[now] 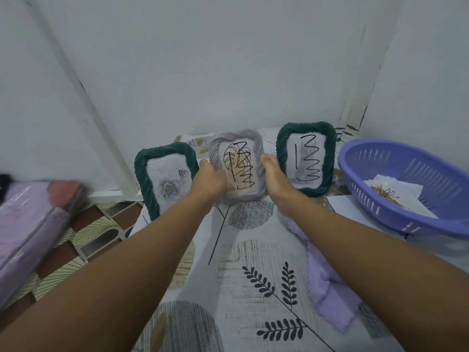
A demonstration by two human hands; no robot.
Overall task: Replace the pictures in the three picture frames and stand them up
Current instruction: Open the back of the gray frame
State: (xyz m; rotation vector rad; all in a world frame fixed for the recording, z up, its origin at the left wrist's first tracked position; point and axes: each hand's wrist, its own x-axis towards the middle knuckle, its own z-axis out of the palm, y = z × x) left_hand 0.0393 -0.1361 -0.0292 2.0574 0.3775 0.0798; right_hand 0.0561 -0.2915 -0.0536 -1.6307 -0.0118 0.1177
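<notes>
Three picture frames stand in a row near the white wall. The left green frame shows a grey rose picture. The right green frame shows black scribbled marks on white. Between them is a grey frame with a black leaf drawing and scribbles on a tan picture. My left hand grips its left edge and my right hand grips its right edge. The frame's lower edge is partly hidden behind my hands.
A purple slotted basket at the right holds a sheet with a plant drawing. A lilac cloth lies under my right forearm on the leaf-patterned table cover. Wrapped purple packages lie at the left over tiled floor.
</notes>
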